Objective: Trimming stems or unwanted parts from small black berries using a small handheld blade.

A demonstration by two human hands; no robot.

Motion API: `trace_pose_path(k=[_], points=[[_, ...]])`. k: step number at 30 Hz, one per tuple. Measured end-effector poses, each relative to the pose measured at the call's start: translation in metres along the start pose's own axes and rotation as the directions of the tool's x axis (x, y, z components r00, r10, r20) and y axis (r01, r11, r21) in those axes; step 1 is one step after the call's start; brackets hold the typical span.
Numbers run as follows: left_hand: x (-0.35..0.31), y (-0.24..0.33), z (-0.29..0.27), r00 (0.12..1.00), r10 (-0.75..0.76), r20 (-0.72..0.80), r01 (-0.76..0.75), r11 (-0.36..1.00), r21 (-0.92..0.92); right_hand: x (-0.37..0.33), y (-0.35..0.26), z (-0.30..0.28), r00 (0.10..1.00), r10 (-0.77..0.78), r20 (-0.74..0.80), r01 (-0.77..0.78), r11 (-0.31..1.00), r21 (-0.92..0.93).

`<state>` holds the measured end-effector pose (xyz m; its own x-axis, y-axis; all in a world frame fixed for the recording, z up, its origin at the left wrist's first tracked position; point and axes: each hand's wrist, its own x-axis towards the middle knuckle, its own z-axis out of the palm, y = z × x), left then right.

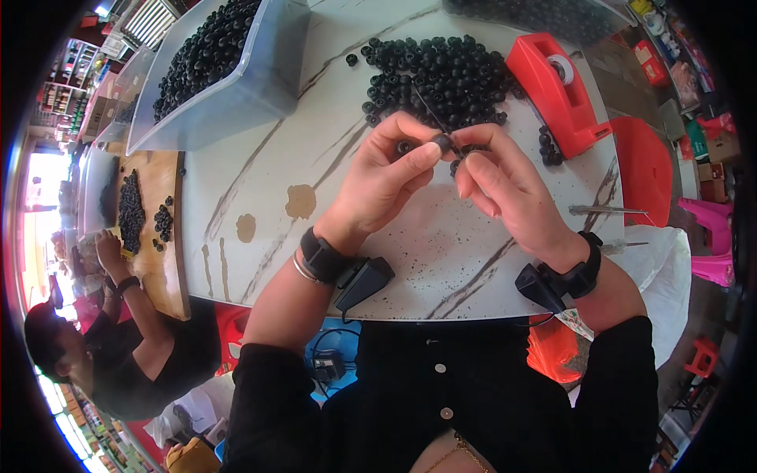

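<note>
Over the middle of the marble-patterned table point(410, 260), my two hands meet just in front of a pile of black round beads point(441, 71). Thumb and forefinger of my left hand point(371, 173) pinch one black bead point(441, 143). My right hand point(512, 185) is closed, its thumb and fingers pinching a thin dark rod point(428, 107) that slants up past the bead toward the pile. Whether the rod passes through the bead or beside it, I cannot tell. More beads show partly behind my fingers. Each wrist wears a black strap with a small device.
A clear plastic tub point(260, 87) of beads stands at the far left. At the right are a red tape dispenser point(568, 110) and thin metal tools point(607, 210) at the table edge. Brown stains point(300, 202) mark the tabletop. Another person point(150, 347) works at a wooden table point(162, 260), left.
</note>
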<state>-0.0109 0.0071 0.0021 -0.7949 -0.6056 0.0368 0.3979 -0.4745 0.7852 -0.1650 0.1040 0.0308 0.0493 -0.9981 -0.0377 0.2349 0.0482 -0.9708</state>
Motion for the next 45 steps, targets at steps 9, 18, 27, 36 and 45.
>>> trace_pose_path(k=[9, 18, 27, 36, 45], points=[[-0.001, 0.004, -0.006, 0.993, -0.091, 0.078, 0.103, 0.983, -0.152, 0.000, 0.001, -0.001, 0.981, -0.177, 0.079, 0.192, 0.939, -0.284], [-0.003, 0.003, -0.008, 0.982, -0.105, 0.156, 0.144, 0.954, -0.264, 0.000, -0.003, 0.000, 0.955, -0.277, 0.102, 0.293, 0.842, -0.452], [-0.005, 0.001, -0.005, 0.978, -0.143, 0.152, 0.180, 0.949, -0.259, -0.001, 0.002, -0.001, 0.961, -0.249, 0.120, 0.276, 0.859, -0.432], [-0.002, 0.005, -0.001, 0.965, -0.202, 0.170, 0.247, 0.917, -0.314, 0.001, -0.001, 0.003, 0.995, -0.056, 0.082, 0.057, 0.998, -0.007], [-0.003, 0.006, 0.002, 0.962, -0.218, 0.163, 0.258, 0.921, -0.293, 0.000, -0.001, 0.004, 0.994, -0.083, 0.074, 0.090, 0.991, -0.097]])
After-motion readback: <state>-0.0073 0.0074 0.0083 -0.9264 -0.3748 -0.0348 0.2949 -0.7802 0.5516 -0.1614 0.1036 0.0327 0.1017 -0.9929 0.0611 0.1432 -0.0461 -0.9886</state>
